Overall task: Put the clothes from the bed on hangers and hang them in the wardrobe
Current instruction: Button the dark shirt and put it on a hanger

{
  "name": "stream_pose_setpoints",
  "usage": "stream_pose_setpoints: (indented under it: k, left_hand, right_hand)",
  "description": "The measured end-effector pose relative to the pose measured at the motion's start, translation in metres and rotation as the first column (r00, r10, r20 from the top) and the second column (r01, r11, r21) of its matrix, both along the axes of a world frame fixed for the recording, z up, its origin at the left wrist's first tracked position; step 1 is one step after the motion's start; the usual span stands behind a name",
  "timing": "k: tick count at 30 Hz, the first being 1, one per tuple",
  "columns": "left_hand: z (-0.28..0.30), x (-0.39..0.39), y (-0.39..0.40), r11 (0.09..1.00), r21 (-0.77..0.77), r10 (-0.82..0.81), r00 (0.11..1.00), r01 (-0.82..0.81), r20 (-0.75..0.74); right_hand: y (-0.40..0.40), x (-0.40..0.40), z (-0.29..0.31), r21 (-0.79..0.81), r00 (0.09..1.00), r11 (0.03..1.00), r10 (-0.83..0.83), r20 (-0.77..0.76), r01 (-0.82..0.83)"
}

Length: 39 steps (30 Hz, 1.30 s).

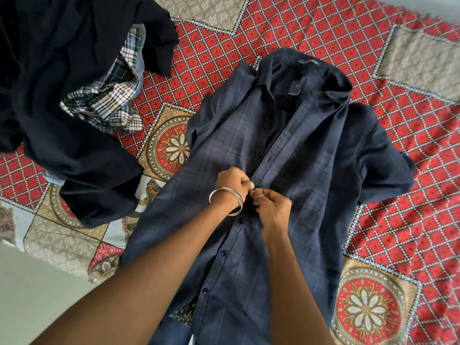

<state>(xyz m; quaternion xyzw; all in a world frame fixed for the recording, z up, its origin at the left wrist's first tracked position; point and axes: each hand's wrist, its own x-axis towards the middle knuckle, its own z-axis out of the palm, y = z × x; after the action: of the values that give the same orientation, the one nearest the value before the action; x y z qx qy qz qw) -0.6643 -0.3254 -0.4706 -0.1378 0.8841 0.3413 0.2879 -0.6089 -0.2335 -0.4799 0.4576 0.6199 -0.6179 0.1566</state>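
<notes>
**Patterned bedspread, dark checked shirt laid out flat**

A red-and-beige patterned bedspread [311,28] covers the bed. On it the navy checked shirt [311,170] lies front-up, collar away from the camera. The left hand [232,181] and the right hand [272,206] meet at its placket, fingers curled, each pinching the fabric. Upper left lie a black garment [62,83] and a plaid shirt [112,100].

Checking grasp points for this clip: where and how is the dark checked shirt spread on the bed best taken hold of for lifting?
Probably at the two shoulders beside the collar, coming from above at the far end. The dark checked shirt lies flat, front up, collar away from the person, so lifted there it should hang straight. Both hands, left hand and right hand, pinch the placket mid-front.
</notes>
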Motion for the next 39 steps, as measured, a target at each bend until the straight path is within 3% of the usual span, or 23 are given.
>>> stream_pose_setpoints:
  k: [6,9,12,15,20,23,25,29,33,36,39]
  left_hand:
    - [0.001,0.006,0.005,0.991,0.058,0.121,0.991,-0.124,0.058]
    - [0.002,0.007,0.012,0.999,0.004,0.052,0.998,-0.052,0.037]
    - [0.005,0.009,0.011,0.990,-0.098,-0.099,0.995,0.098,-0.011]
    - [0.002,0.005,0.000,0.992,-0.113,-0.062,0.991,0.048,-0.122]
    - [0.005,-0.023,0.000,0.999,0.052,0.030,0.908,-0.009,-0.417]
    - [0.007,-0.041,0.009,0.986,0.162,0.083,0.943,-0.032,-0.321]
    - [0.004,-0.049,0.014,0.992,0.126,0.058,0.972,-0.030,-0.228]
    - [-0.002,-0.057,0.012,0.997,0.072,0.033,0.984,-0.020,-0.177]
    - [-0.007,-0.064,0.007,0.993,0.118,-0.008,0.990,0.025,-0.140]
    - [-0.009,-0.063,0.006,0.992,0.104,-0.050,0.988,0.065,-0.147]
    - [-0.007,-0.059,0.010,0.997,0.077,-0.015,0.982,0.030,-0.186]
  right_hand:
    - [0.014,-0.006,0.013,-0.149,0.995,0.984,0.101,0.025,-0.096]
    - [0.017,-0.009,0.008,-0.124,0.976,0.971,0.213,0.048,-0.205]
    - [0.012,-0.006,0.000,-0.019,0.950,0.953,0.303,0.080,-0.302]
    - [0.005,-0.003,-0.002,0.109,0.977,0.972,0.198,0.084,-0.206]
    - [0.005,-0.011,0.021,0.359,0.988,0.931,-0.007,-0.151,0.061]
    - [-0.002,-0.034,0.025,0.520,0.980,0.854,0.088,-0.181,0.019]
    - [-0.007,-0.051,0.024,0.589,0.976,0.805,0.180,-0.125,-0.073]
    - [-0.010,-0.073,0.021,0.655,0.907,0.633,0.354,0.228,-0.412]
    - [-0.005,-0.084,0.013,0.578,0.911,0.706,0.272,0.311,-0.408]
    - [0.007,-0.081,0.017,0.520,0.975,0.830,0.116,0.190,-0.201]
    - [0.011,-0.070,0.028,0.467,0.999,0.884,0.019,0.041,-0.036]
